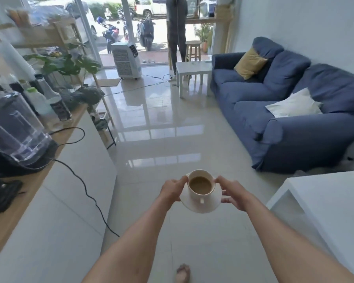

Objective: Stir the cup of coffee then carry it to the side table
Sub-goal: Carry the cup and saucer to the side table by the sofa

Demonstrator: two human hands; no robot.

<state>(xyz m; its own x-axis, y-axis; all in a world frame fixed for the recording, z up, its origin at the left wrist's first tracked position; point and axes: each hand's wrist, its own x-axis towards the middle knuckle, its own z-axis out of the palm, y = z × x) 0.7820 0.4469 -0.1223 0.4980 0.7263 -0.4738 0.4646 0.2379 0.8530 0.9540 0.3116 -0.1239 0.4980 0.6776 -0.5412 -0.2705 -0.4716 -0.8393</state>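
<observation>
A white cup (200, 196) of milky coffee stands on a white saucer (210, 205), held in the air above the tiled floor. My left hand (172, 190) grips the saucer's left edge, with the thumb near the cup's rim. My right hand (232, 193) holds the saucer's right edge. The cup's handle points toward me. A small white side table (194, 67) stands far ahead, at the left end of the blue sofa (284, 111). Another white table (325, 197) is close at my right.
A wooden counter (12, 213) with a blender, bottles and a trailing black cable (86, 190) runs along the left. An air cooler (127, 60), a stool (193, 50) and a standing person (177, 35) are by the glass front. My foot (183, 273) is on the floor.
</observation>
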